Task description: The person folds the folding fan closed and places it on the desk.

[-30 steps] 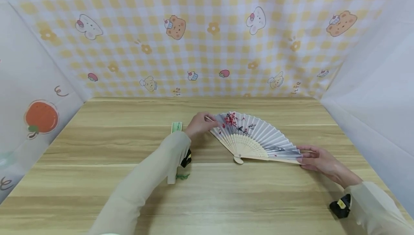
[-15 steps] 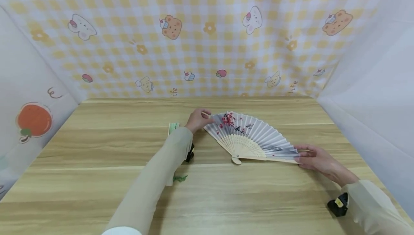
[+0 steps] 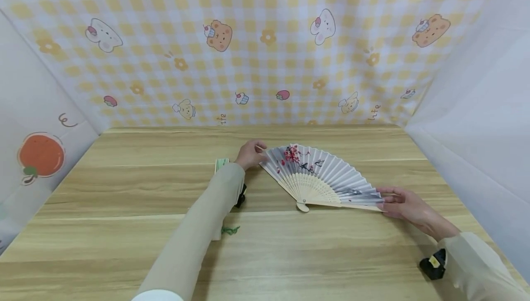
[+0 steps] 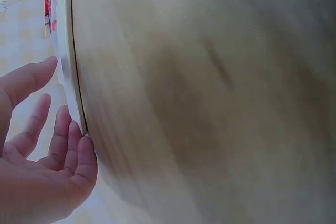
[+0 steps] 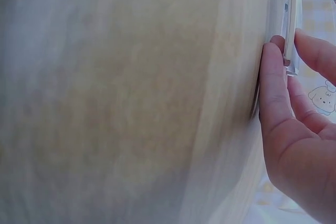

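Fan [image 3: 327, 167] lies spread on table [image 3: 290, 255], between my hands. My left hand [image 3: 250, 154] is loose, fingertips touching one end; my right hand [image 3: 410, 206] pinches the other. Probably light, pleats fragile; best held by stiff outer sticks [image 3: 358, 207].

You get bright, diffuse light in the head view, seemingly from above, with a faint pale sheen on the desk [image 3: 298, 264] toward the bottom middle. Soft shadows fall beside your left sleeve [image 3: 194, 232] and under your right forearm [image 3: 436, 222]. The fan [image 3: 331, 172] reads clearly there. Both your wrist views look dimmer, hazy and bluish: the desk smears out of focus and its edge bows, while your left fingers [image 4: 86, 161] and right fingers [image 5: 274, 87] look crisper.
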The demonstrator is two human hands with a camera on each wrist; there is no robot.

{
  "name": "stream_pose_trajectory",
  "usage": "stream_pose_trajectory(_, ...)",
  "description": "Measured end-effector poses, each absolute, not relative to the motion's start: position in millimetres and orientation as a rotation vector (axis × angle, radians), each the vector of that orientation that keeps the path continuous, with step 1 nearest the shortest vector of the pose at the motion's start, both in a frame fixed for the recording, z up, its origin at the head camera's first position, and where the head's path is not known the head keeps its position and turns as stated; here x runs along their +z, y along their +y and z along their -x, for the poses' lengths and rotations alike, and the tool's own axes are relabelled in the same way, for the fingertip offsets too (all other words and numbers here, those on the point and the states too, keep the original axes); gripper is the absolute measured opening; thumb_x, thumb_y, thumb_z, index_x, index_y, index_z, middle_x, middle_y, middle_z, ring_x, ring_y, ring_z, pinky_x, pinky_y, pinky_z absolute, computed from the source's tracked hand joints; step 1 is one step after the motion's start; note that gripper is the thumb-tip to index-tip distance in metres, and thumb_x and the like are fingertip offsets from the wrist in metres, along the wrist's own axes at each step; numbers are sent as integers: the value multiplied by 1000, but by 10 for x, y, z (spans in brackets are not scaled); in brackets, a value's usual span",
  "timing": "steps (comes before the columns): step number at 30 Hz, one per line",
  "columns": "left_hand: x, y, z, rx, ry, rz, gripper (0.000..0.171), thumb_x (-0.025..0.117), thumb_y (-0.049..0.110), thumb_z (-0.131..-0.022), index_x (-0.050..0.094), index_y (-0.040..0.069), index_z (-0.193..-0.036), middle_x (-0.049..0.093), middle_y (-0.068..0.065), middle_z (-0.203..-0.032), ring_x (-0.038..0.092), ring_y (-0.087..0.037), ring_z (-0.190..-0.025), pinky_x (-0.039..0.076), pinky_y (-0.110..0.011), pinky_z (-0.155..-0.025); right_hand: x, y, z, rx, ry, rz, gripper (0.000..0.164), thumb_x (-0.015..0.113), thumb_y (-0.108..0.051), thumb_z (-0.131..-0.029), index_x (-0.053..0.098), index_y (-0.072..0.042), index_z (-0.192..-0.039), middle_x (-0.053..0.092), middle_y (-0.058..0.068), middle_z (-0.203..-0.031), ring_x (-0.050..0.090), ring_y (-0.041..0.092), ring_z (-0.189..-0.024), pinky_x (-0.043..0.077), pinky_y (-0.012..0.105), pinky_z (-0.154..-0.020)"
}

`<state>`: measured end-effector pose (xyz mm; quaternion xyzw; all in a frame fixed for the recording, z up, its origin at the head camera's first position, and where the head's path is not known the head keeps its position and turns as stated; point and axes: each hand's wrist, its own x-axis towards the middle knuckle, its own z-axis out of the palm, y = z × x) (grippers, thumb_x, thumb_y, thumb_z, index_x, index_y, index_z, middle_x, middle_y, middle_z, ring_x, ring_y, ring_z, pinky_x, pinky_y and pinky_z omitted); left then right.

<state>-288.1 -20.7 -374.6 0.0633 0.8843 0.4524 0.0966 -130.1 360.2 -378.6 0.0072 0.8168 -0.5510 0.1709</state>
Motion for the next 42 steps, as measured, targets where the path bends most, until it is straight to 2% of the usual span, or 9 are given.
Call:
stream_pose_trajectory(12,-3793,-217,2895,1299,2626,-197,34,69,2,-73,56,1,-105,54,-15,-107,50,-26,-99,43,-34,-84,-3807,3613,1301,-1558,2316,-29,65,61,-10,-83,23,15,-130,49,17,-106,53,6,-87,50,29,-77)
stream_pose_trajectory(21,-3779,-216,2877,1312,2610,-156,37,71,1,-71,55,1,-105,55,-14,-108,50,-25,-99,44,-34,-82,-3805,3630,1284,-1562,2309,-43,65,61,-10,-83,23,15,-129,54,8,-99,55,6,-85,51,29,-75)
stream_pose_trajectory(27,-3768,-225,2863,1327,2583,-143,40,71,0,-70,55,2,-106,54,-14,-110,49,-26,-101,44,-34,-84,-3804,3634,1275,-1562,2309,-65,64,61,-10,-83,23,14,-130,55,8,-102,55,5,-85,51,29,-75)
stream_pose_trajectory(35,-3739,-260,2831,1416,2515,-115,43,70,-3,-70,54,1,-110,53,-14,-112,49,-26,-102,46,-33,-79,-3814,3647,1277,-1572,2296,-44,64,59,-10,-85,21,14,-131,56,8,-104,55,4,-86,51,28,-75)
stream_pose_trajectory(42,-3727,-287,2832,1490,2456,-97,45,70,-3,-70,54,2,-112,52,-14,-114,50,-26,-101,49,-31,-72,-3830,3670,1269,-1608,2303,-29,63,59,-8,-84,22,15,-129,55,4,-98,55,5,-85,51,28,-74)
